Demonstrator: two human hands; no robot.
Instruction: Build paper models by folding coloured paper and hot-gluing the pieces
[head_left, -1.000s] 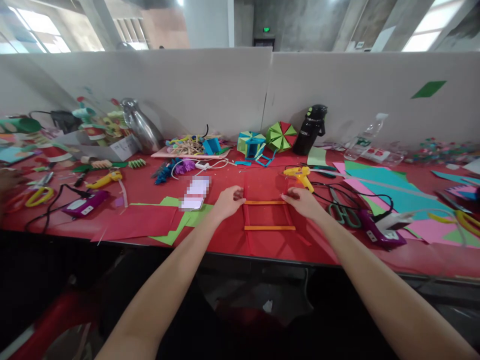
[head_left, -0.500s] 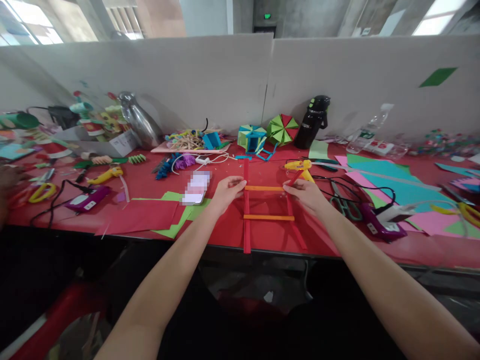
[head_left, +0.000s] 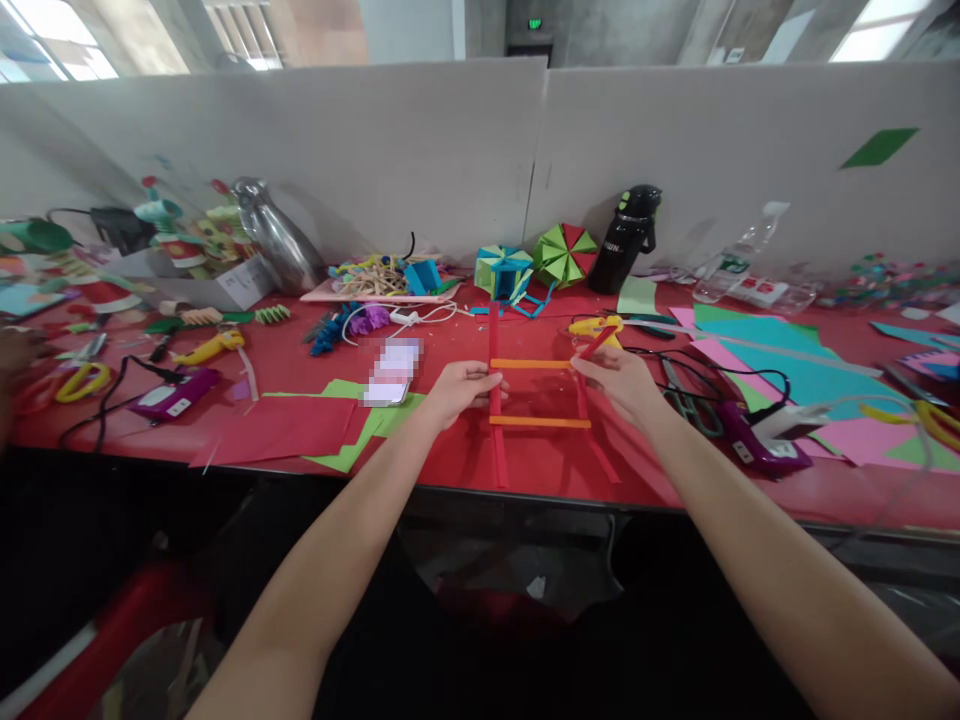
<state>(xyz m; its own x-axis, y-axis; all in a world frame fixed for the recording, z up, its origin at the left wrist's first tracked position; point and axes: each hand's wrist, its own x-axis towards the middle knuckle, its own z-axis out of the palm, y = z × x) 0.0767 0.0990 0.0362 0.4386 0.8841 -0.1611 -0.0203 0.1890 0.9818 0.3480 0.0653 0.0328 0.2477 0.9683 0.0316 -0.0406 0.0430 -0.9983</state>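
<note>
In the middle of the red table, a ladder-like frame of paper strips (head_left: 541, 423) has two red side strips joined by two orange crosspieces. My left hand (head_left: 460, 392) pinches its left red strip near the upper crosspiece, thumb on top. On the other side, my right hand (head_left: 616, 378) grips the right red strip close to the upper crosspiece's end. The frame's upper part appears raised off the table, and the right strip's top slants outward. Behind my right hand lies a yellow glue gun (head_left: 598, 328), partly hidden. A phone (head_left: 393, 372) with a blurred screen lies left of my left hand.
Red and green paper sheets (head_left: 289, 432) lie to the left, with a purple power strip (head_left: 174, 394) beyond. Scissors (head_left: 690, 405), cables and another purple power strip (head_left: 765, 452) are at right. A black bottle (head_left: 625, 240) stands by the partition (head_left: 375, 160).
Both hands have lifted the frame's upper end off the table and shifted it slightly away from me. The view has tilted a little downward.
</note>
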